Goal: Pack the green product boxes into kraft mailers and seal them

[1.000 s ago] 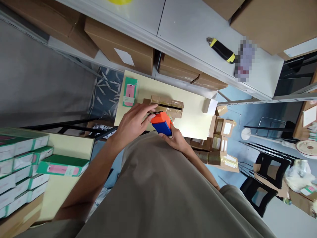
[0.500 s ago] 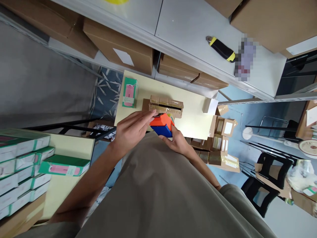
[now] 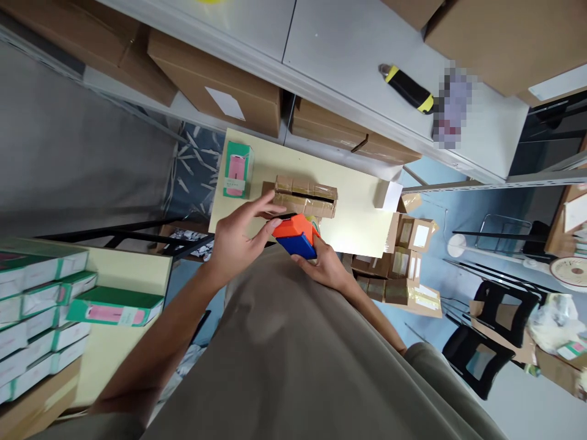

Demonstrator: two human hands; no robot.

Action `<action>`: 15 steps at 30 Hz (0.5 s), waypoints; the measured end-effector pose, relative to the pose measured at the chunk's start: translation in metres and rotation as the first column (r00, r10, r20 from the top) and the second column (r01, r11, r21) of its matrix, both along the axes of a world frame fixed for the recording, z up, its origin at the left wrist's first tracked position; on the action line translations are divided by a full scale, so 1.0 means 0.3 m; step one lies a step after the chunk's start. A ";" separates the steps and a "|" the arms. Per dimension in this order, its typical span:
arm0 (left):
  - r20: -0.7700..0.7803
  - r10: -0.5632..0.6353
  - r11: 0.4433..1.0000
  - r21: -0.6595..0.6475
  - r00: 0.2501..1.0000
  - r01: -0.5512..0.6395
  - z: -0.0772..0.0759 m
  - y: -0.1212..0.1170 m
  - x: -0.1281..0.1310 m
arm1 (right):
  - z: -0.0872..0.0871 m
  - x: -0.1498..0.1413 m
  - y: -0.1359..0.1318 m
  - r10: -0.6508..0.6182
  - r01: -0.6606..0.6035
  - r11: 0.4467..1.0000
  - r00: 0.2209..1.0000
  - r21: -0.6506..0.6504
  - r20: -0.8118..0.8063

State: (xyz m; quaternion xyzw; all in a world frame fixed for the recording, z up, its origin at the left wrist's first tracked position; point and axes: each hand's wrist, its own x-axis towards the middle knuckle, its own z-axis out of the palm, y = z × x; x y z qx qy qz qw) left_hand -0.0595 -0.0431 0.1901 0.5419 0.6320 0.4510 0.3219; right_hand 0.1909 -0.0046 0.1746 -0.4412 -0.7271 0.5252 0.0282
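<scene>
My right hand (image 3: pixel 328 266) is wrapped round an orange and blue tape dispenser (image 3: pixel 296 235), held in front of my body near the table edge. Its black end points to the left, and part of a tape roll shows behind it. My left hand (image 3: pixel 243 235) is open at that end, its thumb touching or very near the orange side and its fingers spread above. Just beyond the dispenser, a taped brown cardboard box (image 3: pixel 305 194) lies on the pale yellow table (image 3: pixel 355 229); its lower part is partly hidden by the dispenser.
A green box with a pink picture (image 3: pixel 237 170) stands at the table's left, a white box (image 3: pixel 389 195) at its right. Similar boxes (image 3: pixel 41 324) are stacked at lower left. A grey shelf (image 3: pixel 339 55) overhangs the far side, bearing a black and yellow utility knife (image 3: pixel 408 88).
My left hand has opened, its thumb and fingers spreading apart at the black end of the dispenser. The dispenser has tilted slightly and shifted a little left in my right hand.
</scene>
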 end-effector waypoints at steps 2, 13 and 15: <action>0.137 -0.005 1.000 -0.023 0.991 0.008 -0.002 0.012 -0.011 | 0.016 0.012 0.026 0.021 -0.021 1.000 1.000 0.005 0.012; 0.415 0.219 0.973 -0.157 0.883 -0.168 -0.282 0.093 0.013 | 0.054 0.002 0.269 0.192 -0.187 0.979 0.979 -0.082 0.067; 0.465 0.351 0.936 -0.188 0.813 -0.297 -0.330 0.094 0.012 | 0.082 0.020 0.326 0.263 -0.243 0.957 0.958 -0.161 0.114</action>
